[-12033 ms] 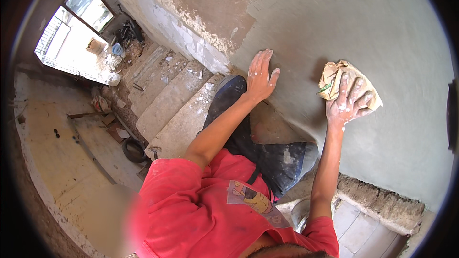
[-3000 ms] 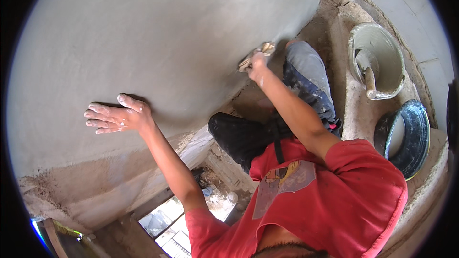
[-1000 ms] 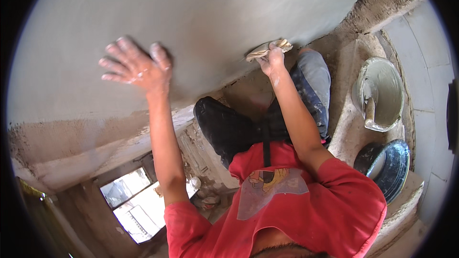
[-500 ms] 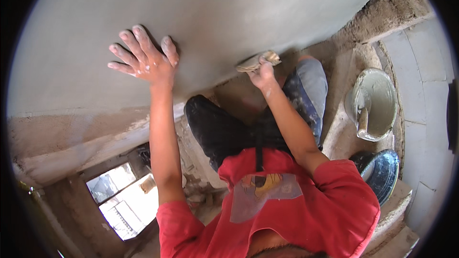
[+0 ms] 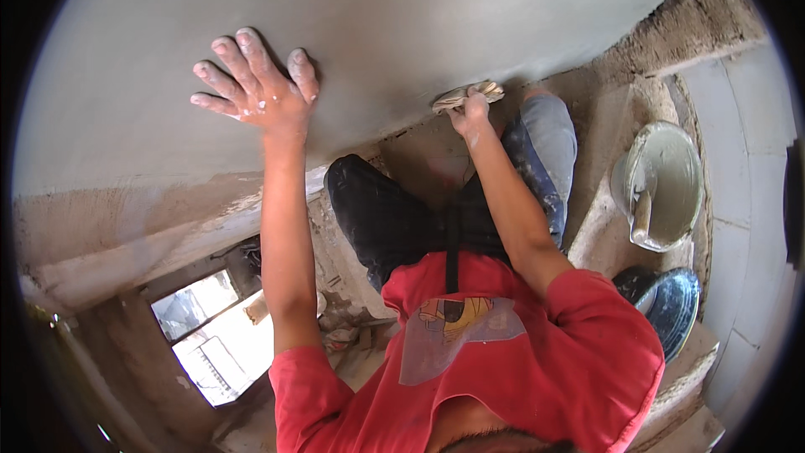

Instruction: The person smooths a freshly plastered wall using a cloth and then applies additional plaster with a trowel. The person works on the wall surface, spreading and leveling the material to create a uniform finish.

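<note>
My left hand [image 5: 262,88] lies flat on the smooth grey plastered wall [image 5: 377,25], fingers spread and dusted with pale plaster. Low on the same wall, my right hand [image 5: 472,111] grips a folded beige pad [image 5: 465,96], which looks layered like cloth; its exact material is hard to make out. The pad rests against the plaster close to its lower edge, just above my bent knees. Part of the pad is hidden behind my fingers.
To my right stands a plaster-smeared bucket [image 5: 681,172] with a wooden-handled tool [image 5: 641,216] inside. A dark blue basin [image 5: 677,310] sits nearer me. Rough bare masonry [image 5: 688,21] borders the plaster at right. A bright window opening [image 5: 222,344] shows at lower left.
My right hand has slid the beige pad a little to the right along the wall's lower edge. My left hand stays spread on the plaster. The view has shifted slightly.
</note>
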A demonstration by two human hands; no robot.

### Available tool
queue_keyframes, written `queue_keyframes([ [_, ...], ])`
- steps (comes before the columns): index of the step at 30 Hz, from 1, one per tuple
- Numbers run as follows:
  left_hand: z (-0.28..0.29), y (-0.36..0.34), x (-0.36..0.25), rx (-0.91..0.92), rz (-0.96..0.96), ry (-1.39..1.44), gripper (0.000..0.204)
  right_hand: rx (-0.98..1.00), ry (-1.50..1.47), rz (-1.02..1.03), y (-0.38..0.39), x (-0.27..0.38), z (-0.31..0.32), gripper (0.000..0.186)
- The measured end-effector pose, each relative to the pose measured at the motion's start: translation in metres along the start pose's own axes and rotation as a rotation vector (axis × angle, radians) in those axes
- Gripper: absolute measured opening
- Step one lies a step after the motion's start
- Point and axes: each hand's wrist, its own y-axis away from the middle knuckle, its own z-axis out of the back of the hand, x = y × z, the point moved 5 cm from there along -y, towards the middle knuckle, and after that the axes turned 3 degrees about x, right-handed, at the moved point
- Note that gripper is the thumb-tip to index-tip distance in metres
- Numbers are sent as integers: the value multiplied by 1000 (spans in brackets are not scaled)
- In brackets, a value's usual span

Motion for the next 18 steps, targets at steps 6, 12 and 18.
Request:
queue_keyframes([
  [6,0,1,-1,17,-6,15,74,-118,399,545,86,53,-58,59],
  [12,0,5,3,34,6,4,74,359,1066,1179,190,-32,-120,73],
  [18,-3,14,1,-7,18,-27,65,38,746,831,114,-25,-86,60],
])
